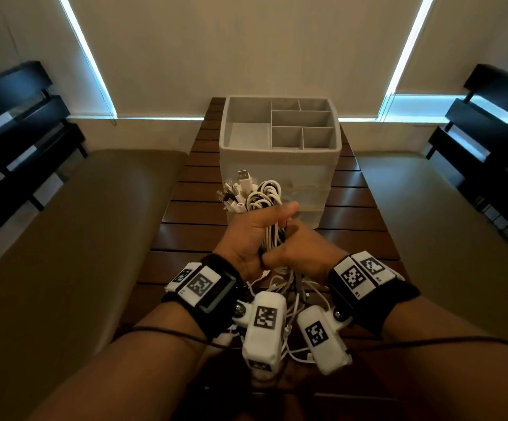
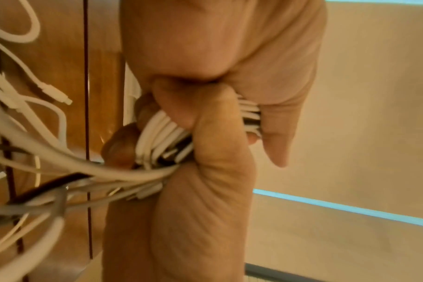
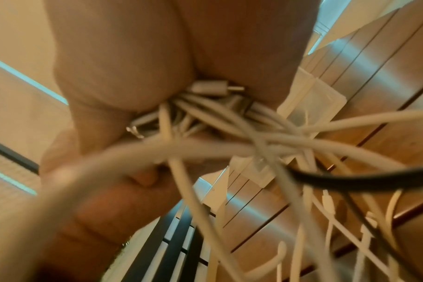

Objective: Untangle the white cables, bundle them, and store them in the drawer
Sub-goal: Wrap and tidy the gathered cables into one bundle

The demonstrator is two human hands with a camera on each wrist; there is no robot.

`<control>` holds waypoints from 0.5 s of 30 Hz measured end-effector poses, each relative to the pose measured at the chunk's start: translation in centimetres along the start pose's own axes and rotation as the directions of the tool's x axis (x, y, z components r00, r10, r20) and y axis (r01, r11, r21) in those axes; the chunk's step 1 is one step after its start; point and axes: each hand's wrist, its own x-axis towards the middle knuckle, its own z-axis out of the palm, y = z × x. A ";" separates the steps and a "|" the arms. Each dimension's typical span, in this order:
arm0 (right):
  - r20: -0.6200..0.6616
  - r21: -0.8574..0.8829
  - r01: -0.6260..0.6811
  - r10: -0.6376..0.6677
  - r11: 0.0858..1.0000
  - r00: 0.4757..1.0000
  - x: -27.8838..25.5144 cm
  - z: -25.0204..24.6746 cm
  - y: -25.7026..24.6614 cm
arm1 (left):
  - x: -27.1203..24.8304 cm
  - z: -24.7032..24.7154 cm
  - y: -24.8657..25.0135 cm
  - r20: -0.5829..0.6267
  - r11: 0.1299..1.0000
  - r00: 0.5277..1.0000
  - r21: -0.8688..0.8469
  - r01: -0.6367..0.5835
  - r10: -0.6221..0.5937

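Note:
A bunch of white cables (image 1: 260, 197) is held upright over the wooden table, with looped ends and several USB plugs sticking out of the top. My left hand (image 1: 254, 238) grips its middle, thumb across the front. My right hand (image 1: 302, 249) grips the same bunch just below and to the right, touching the left hand. Loose tails (image 1: 283, 288) hang tangled between my wrists. In the left wrist view, fingers wrap the cables (image 2: 161, 136). The right wrist view shows the cables (image 3: 229, 137) fanning out of the right palm (image 3: 123, 66). The white drawer unit (image 1: 277, 168) stands right behind the hands, drawers shut.
The unit's top tray (image 1: 226, 129) has several empty compartments. A dark cable (image 3: 350, 179) runs among the white tails. The slatted table (image 1: 365, 214) is narrow, with padded benches (image 1: 73, 238) on both sides and black shelves (image 1: 495, 123) further out.

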 end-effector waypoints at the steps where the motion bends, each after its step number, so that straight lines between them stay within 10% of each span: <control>1: 0.022 0.004 -0.005 0.005 1.000 1.000 -0.2 -0.1 -0.2 | 0.0 0.1 0.0 -0.024 0.999 1.000 0.029 -0.014 0.015; 15: -0.161 0.033 -0.010 0.015 0.999 0.987 -0.4 1.2 0.4 | 0.0 -0.2 0.2 -0.074 0.991 0.996 0.117 0.061 -0.052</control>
